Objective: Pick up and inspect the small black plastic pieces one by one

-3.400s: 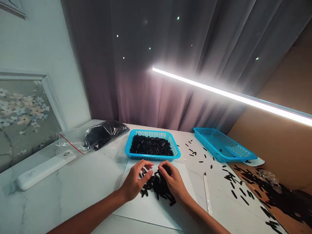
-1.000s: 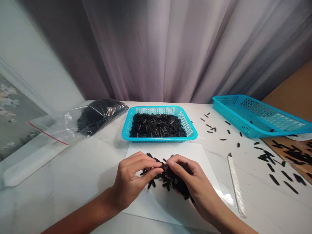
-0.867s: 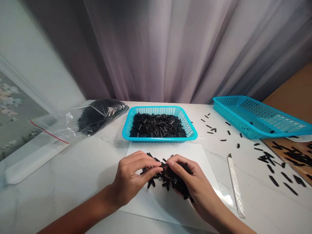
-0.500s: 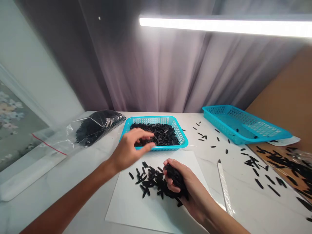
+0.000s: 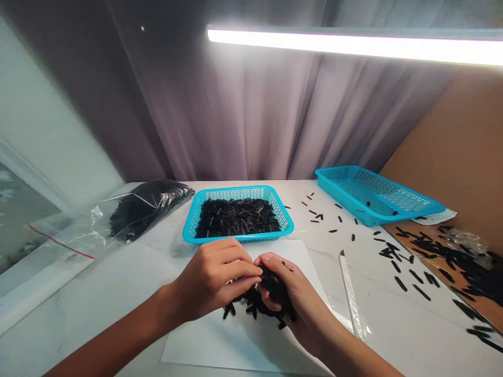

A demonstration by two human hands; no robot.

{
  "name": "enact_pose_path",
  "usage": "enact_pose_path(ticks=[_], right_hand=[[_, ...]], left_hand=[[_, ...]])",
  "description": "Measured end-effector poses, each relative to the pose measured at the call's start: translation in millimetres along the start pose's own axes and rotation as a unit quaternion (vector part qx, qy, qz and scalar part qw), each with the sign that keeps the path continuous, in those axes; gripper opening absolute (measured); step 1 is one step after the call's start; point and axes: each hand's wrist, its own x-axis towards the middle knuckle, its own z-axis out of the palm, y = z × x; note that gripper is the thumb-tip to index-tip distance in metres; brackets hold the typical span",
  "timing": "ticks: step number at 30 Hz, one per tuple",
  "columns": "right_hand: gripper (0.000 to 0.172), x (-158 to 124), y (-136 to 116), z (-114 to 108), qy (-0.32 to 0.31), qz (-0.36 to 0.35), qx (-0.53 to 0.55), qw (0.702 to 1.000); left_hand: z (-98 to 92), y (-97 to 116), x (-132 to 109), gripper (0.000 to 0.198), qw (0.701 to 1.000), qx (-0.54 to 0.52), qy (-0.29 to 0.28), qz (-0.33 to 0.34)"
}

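My right hand [image 5: 288, 298] cups a bunch of short black strips [image 5: 275, 285] against the white sheet [image 5: 204, 340]. My left hand [image 5: 212, 277] lies just left of it, its fingertips touching that bunch, and its thumb is hidden. Below both hands, a loose pile of the same black strips [image 5: 251, 309] sits on the sheet, partly covered by my hands. Just beyond my left hand stands a turquoise plastic basket [image 5: 236, 192] full of black strips.
A clear zip bag of black strips [image 5: 145, 212] lies at the left. A second turquoise basket [image 5: 373, 193] stands at the back right. A narrow pale blade-like strip [image 5: 351, 296] and scattered black strips [image 5: 401, 277] lie on the marble tabletop [image 5: 98, 293], beside a brown board [image 5: 444, 256].
My left hand has moved back from over the basket to the bunch in my right hand. The view has shifted slightly, with the baskets further left.
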Motion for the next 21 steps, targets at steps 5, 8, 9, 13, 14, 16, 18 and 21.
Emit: enact_pose_path(ticks=[5,8,9,13,14,16,18,21], right_hand=[[0.028,1.0,-4.0,-0.8,-0.02,0.018,0.017,1.0],[0.027,2.0,-4.8,-1.1,-0.007,0.031,0.033,0.999],[0.027,2.2,-4.6,-1.3,-0.006,0.033,0.035,0.999],[0.028,2.2,-2.5,-2.0,-0.015,0.032,0.033,0.999],[0.029,2.1,-2.1,-2.1,-0.017,0.032,0.031,0.999],[0.031,2.0,-1.6,-2.3,-0.017,0.035,0.025,0.999],[0.032,2.3,-1.8,-2.7,-0.02,0.039,0.018,0.999],[0.032,3.2,-2.0,-3.4,-0.026,0.047,0.018,0.998]], left_hand=[[0.0,1.6,0.1,0.008,0.998,-0.012,0.048,-0.035],[-0.5,3.4,-0.6,0.008,0.996,-0.02,0.059,-0.058],[-0.5,3.9,-1.0,0.008,0.996,-0.02,0.062,-0.061],[0.0,3.6,-3.1,0.009,0.996,-0.015,0.058,-0.067],[0.3,2.9,-3.6,0.009,0.996,-0.013,0.057,-0.069],[0.7,1.4,-4.3,0.01,0.996,-0.009,0.057,-0.074],[1.0,0.5,-3.9,0.01,0.995,-0.013,0.054,-0.079],[1.5,1.8,-1.2,0.009,0.992,-0.046,0.042,-0.111]])
